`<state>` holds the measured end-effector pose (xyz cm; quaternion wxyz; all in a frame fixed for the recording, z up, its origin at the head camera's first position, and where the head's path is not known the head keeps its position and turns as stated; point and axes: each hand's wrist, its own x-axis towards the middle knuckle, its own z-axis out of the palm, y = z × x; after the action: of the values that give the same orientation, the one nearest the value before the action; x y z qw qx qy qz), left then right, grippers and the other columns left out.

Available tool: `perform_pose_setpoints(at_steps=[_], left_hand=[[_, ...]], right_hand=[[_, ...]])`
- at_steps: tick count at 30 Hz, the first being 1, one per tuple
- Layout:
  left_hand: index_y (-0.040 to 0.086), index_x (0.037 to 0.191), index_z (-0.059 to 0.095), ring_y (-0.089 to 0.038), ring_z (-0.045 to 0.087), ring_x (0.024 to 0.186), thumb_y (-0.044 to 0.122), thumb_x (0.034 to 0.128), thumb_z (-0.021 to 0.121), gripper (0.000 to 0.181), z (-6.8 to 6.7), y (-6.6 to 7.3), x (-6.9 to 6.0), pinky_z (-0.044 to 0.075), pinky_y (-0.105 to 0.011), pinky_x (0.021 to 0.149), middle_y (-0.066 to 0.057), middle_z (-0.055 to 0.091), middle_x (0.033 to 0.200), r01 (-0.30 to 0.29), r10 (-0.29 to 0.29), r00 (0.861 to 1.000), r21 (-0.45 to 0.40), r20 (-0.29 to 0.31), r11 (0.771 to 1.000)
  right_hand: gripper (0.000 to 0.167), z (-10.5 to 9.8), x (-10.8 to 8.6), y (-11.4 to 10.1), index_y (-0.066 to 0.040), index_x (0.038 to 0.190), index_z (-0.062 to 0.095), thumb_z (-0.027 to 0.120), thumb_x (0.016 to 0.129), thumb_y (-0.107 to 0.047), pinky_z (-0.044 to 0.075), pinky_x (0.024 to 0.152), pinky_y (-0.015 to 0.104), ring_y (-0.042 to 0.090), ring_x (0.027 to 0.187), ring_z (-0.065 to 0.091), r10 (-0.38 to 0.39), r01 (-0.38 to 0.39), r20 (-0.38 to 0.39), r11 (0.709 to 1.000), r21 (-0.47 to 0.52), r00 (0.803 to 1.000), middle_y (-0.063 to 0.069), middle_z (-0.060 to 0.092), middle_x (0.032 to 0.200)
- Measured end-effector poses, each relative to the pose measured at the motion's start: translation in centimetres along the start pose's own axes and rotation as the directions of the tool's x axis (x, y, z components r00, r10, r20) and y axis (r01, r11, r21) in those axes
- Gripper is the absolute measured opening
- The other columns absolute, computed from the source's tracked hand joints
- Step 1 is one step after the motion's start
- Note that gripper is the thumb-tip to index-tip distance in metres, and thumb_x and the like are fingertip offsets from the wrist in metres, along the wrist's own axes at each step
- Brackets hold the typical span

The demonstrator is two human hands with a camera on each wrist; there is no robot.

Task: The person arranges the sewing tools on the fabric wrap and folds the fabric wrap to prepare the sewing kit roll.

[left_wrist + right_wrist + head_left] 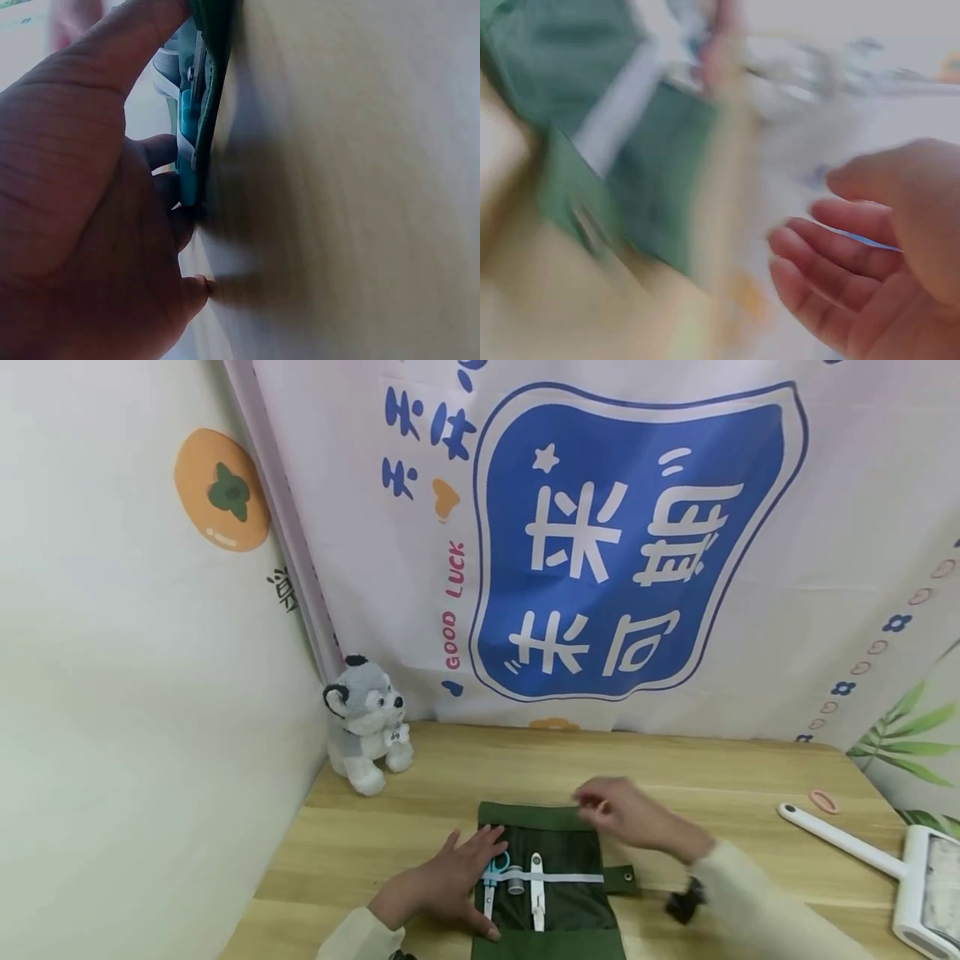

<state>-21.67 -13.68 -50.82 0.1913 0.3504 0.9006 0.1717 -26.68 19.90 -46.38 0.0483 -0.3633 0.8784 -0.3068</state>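
A dark green fabric pouch (573, 902) lies unfolded on the table, with a white elastic band (573, 878) across it. Blue-handled scissors (491, 877), a grey spool (515, 882) and a slim white tool with a pivot (537, 893) are tucked under the band. My left hand (453, 877) rests with spread fingers on the pouch's left edge, partly covering the scissors. In the left wrist view, its thumb lies along the green cloth (216, 45). My right hand (622, 810) is raised by the pouch's top right corner. Its loosely bent fingers (832, 262) hold nothing in the right wrist view.
A grey-and-white plush dog (367, 727) sits at the table's back left corner. To the right lie a white long-handled tool (840, 839) with a wide head and a small pink ring (823, 802). A snap tab (621, 879) sticks out from the pouch's right side.
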Motion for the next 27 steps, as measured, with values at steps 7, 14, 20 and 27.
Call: perform_pose_setpoints(at_steps=[7,14,20,27], left_hand=[[0.01,0.16,0.02,-0.035,0.01,0.158,0.062,0.0762,0.078,0.114,0.4,-0.2,-0.6,0.01,-0.07,0.12,-0.009,0.007,0.171,-0.015,0.015,1.0,-0.017,-0.01,1.0],[0.007,0.16,0.02,-0.037,0.007,0.158,0.063,0.0771,0.077,0.115,0.1,0.3,-0.3,0.008,-0.071,0.12,-0.012,0.006,0.171,-0.011,0.011,1.0,-0.037,0.012,0.999],[0.008,0.16,0.019,-0.036,0.007,0.158,0.059,0.0778,0.079,0.114,-0.1,0.4,-0.4,0.008,-0.07,0.12,-0.011,0.006,0.171,0.002,-0.001,1.0,-0.044,0.022,0.999],[0.01,0.16,0.019,-0.034,0.006,0.158,0.059,0.0778,0.078,0.113,-0.2,0.3,-0.1,0.006,-0.07,0.12,-0.009,0.005,0.171,-0.001,0.003,1.0,-0.071,0.026,0.997]], right_hand=[[0.019,-9.9,-13.9,0.5,-0.016,0.094,0.073,0.077,0.082,-0.001,0.051,0.058,0.013,-0.01,0.073,0.061,-0.006,-0.14,-0.369,0.92,-0.366,0.929,-0.009,0.072,0.081],[0.006,-10.5,-23.2,0.1,-0.013,0.091,0.072,0.075,0.087,-0.011,0.047,0.053,0.018,-0.016,0.066,0.05,0.344,-0.422,-0.251,0.807,-0.414,0.905,-0.021,0.064,0.077],[0.027,-6.6,-25.1,1.9,0.0,0.113,0.065,0.066,0.096,-0.021,0.045,0.055,0.022,-0.006,0.063,0.053,0.565,-0.535,0.097,0.815,-0.221,0.82,-0.011,0.067,0.078],[0.046,-0.9,-27.0,7.0,-0.002,0.116,0.055,0.072,0.091,-0.037,0.053,0.067,0.032,0.01,0.077,0.064,0.685,-0.677,0.228,0.726,-0.125,0.692,0.002,0.071,0.091]])
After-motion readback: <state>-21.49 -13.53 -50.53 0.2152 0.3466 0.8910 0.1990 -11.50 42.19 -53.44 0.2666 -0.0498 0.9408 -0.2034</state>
